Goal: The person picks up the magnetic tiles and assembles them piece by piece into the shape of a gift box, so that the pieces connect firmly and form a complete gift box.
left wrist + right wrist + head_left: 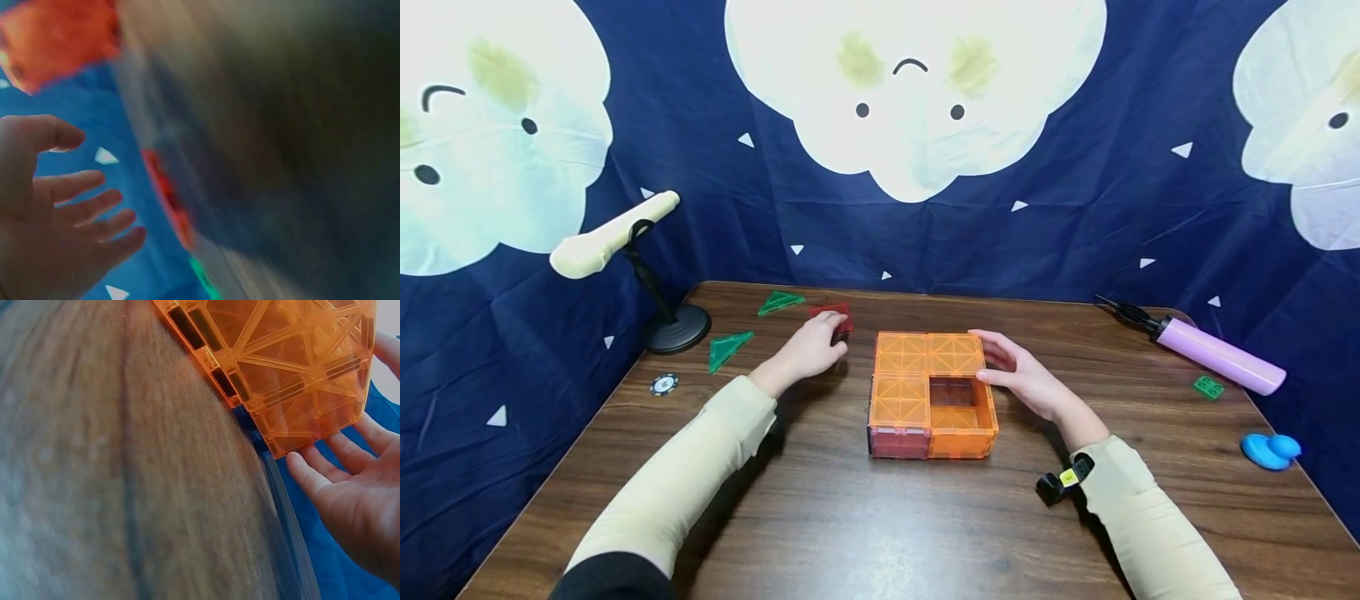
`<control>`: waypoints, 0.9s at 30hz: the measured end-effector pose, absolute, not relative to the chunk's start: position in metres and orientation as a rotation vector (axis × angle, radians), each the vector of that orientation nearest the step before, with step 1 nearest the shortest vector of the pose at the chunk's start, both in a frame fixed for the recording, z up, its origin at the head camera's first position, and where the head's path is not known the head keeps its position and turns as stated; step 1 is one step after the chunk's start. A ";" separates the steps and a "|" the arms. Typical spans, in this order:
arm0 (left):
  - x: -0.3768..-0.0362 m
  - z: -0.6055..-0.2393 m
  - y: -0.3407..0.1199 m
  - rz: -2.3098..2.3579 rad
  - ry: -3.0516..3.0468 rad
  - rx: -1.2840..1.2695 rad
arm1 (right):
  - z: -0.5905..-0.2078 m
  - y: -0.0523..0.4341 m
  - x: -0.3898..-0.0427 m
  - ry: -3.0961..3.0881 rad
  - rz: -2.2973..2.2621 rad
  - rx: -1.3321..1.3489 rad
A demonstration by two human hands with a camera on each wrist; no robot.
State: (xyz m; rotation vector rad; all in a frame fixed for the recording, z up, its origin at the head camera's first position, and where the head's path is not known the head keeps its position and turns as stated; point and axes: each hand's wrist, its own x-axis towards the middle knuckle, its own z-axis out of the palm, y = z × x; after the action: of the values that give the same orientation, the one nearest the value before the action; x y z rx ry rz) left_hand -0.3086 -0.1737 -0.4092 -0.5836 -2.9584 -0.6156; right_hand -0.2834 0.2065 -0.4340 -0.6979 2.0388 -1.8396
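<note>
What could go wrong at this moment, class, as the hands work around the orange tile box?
1. The right hand rests straight fingers against the orange translucent magnetic-tile box; a push could slide it or pop a wall panel loose.
2. The left hand reaches the red translucent tile with no firm grip visible, so it could slip.
3. One top cell is open, and an added tile might drop inside.

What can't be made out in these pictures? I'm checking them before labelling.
- Red tile, head view: the left hand covers part of it, so contact is unclear.
- Left wrist view: motion blur smears the table and tiles; only the open fingers are sharp.
- Orange tile box, right wrist view: cut off by the top edge.
- Small green piece, head view: too small to identify.
</note>
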 end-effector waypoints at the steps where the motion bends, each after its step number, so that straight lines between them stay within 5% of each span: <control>1: -0.315 -0.411 -0.177 -0.567 -3.004 -0.573 | -0.434 0.206 -0.283 2.039 -1.841 -0.695; 6: -0.323 -0.413 -0.185 -0.407 -3.148 -0.563 | -0.434 0.206 -0.282 2.025 -1.845 -0.680; 18: -0.267 -0.405 -0.178 -0.045 -3.147 -0.739 | -0.432 0.208 -0.283 2.007 -1.847 -0.674; 27: -0.291 -0.414 -0.188 -0.357 -3.147 -0.741 | -0.432 0.208 -0.283 1.881 -1.905 -0.635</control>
State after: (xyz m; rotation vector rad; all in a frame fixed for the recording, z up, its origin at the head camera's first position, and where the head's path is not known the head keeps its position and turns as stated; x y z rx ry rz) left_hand -0.2912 -0.1884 -0.4141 -0.7413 -3.1470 -0.3572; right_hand -0.2829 0.2080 -0.4323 -0.6354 1.8812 -1.9050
